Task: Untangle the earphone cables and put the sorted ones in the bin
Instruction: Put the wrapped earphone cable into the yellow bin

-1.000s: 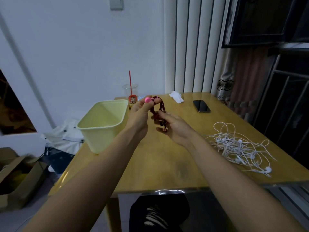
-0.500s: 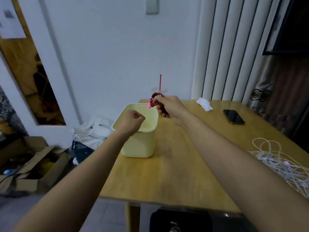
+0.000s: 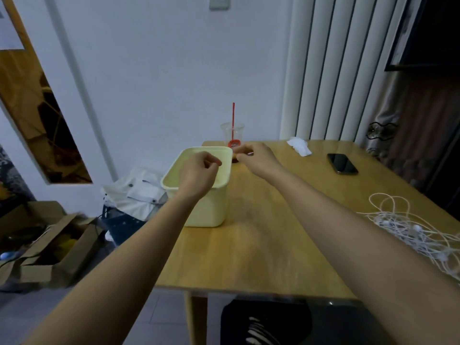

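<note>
A pale yellow bin (image 3: 206, 210) stands near the table's left edge. My left hand (image 3: 199, 174) hovers over its opening with the fingers curled in and nothing in them. My right hand (image 3: 256, 158) is at the bin's far right corner, its fingers curled and pinched together. Only a small pinkish sliver shows at its fingers, and the red earphone cable is out of sight. I cannot see the bottom of the bin. A tangle of white earphone cables (image 3: 408, 227) lies on the table at the right, away from both hands.
A plastic cup with a red straw (image 3: 232, 135) stands just behind the bin. A crumpled tissue (image 3: 298, 145) and a black phone (image 3: 342, 164) lie on the far right of the wooden table (image 3: 261, 245). Cardboard boxes (image 3: 47, 247) and white clothing (image 3: 137, 192) lie on the floor at left.
Both hands held the coiled red earphones a second ago; the right hand then carried them to the bin. Now the red coil is no longer visible and my left hand sits over the bin.
</note>
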Tool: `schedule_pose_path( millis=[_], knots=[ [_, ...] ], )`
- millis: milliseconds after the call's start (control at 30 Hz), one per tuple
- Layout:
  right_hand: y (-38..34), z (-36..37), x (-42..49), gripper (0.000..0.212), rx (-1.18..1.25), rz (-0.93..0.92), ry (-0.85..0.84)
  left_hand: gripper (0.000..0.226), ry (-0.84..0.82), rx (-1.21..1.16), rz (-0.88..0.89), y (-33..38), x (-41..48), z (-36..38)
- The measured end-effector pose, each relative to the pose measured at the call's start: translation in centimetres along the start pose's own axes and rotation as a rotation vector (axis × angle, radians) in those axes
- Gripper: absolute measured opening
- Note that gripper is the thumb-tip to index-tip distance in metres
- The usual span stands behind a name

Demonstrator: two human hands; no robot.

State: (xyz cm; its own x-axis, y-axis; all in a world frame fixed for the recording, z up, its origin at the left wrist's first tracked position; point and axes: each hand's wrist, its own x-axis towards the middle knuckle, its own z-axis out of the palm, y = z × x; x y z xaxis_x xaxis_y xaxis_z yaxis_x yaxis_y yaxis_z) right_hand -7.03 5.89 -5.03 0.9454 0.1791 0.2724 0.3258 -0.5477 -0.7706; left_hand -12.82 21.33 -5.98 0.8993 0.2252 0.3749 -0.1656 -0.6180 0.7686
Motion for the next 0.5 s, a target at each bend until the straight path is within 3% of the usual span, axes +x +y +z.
schedule_pose_path(
  millis=[133, 333, 500],
  knots=[
    [4.9, -4.8, -2.6, 0.021, 0.064, 0.147, 0.065, 0.018, -0.152, 0.021, 0.136, 3.3, -1.3, 5.1],
    [14.1, -11.0, -7.2, 0.02, -0.018, 0.468, -0.085, 0.015, -0.559, 0.087, 0.096, 4.7, -2.8, 14.7],
    [19.1, -11.6, -8.7, 0.041, -0.265, 0.471, -0.065, 0.035, -0.586, 0.132, 0.063, 3.8, -3.0, 20.5]
  ],
)
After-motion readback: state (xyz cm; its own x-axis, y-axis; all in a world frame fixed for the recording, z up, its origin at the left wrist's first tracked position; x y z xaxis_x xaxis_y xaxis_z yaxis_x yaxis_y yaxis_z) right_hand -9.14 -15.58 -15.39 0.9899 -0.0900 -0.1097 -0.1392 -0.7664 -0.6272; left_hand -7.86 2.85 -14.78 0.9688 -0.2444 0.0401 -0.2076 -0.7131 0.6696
